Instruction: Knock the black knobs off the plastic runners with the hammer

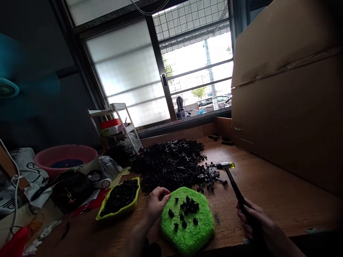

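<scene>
My right hand [253, 217] is wrapped round the dark handle of a small hammer [235, 185]. The hammer's head has a black face on one end and a clear yellow one on the other, and is raised above the table. At the left edge of a bright green fuzzy pad [187, 233], my left hand [158, 203] has its fingers curled, thumb and forefinger close together; anything between them is too small to make out. Several small black plastic parts [190, 206] lie scattered on top of the pad.
Behind the pad spreads a large heap of black plastic parts [171, 160]. A yellow-green basket [135, 200] of small black pieces stands to the left, with a pink basin [45, 157] and white shelf rack [118, 107] beyond. A big cardboard box [284, 107] walls the right side.
</scene>
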Demonstrator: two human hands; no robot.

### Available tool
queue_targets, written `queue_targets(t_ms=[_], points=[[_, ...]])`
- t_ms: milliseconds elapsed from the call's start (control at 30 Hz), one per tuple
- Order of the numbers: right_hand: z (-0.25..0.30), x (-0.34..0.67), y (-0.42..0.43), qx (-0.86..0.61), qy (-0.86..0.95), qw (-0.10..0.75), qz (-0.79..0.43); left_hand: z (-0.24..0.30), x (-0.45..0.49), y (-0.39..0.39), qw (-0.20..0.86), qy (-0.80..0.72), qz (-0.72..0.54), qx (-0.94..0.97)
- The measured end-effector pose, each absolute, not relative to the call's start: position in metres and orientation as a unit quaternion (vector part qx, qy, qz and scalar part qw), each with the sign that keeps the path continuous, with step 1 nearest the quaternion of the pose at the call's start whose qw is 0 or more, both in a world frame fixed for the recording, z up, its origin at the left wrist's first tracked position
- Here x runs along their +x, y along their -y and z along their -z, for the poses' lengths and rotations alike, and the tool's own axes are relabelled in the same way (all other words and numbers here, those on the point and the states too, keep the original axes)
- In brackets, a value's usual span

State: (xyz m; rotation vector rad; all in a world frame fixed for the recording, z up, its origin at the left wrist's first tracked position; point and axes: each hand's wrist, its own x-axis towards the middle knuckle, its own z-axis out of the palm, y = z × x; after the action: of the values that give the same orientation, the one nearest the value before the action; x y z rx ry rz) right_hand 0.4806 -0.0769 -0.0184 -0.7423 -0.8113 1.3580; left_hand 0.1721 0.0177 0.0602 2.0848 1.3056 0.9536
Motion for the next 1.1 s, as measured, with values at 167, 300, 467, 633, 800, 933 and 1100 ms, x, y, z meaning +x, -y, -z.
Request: queue_targets(t_ms=[167,300,467,633,800,933,1100], points=[[0.022,0.481,0.075,-0.324,0.360,0.645,-0.591,-0.056,0.192,-0.040,0.255,-0.472,-0.286,0.794],[0.020,0.481,0.077,-0.326,0.360,0.646,-0.589,-0.045,0.191,-0.041,0.278,-0.484,-0.288,0.778],[0.018,0.481,0.079,-0.323,0.353,0.645,-0.596,-0.053,0.171,-0.024,0.267,-0.488,-0.343,0.757],[0.020,0.482,0.076,-0.314,0.357,0.642,-0.602,-0.059,0.158,0.004,0.214,-0.417,-0.322,0.823],[0.018,0.481,0.077,-0.316,0.364,0.652,-0.586,-0.043,0.160,0.014,0.164,-0.413,-0.312,0.840],[0.018,0.480,0.079,-0.312,0.364,0.662,-0.575,-0.032,0.153,0.015,0.196,-0.417,-0.323,0.827],[0.020,0.480,0.081,-0.301,0.363,0.671,-0.571,-0.035,0.148,0.012,0.220,-0.408,-0.343,0.817]])
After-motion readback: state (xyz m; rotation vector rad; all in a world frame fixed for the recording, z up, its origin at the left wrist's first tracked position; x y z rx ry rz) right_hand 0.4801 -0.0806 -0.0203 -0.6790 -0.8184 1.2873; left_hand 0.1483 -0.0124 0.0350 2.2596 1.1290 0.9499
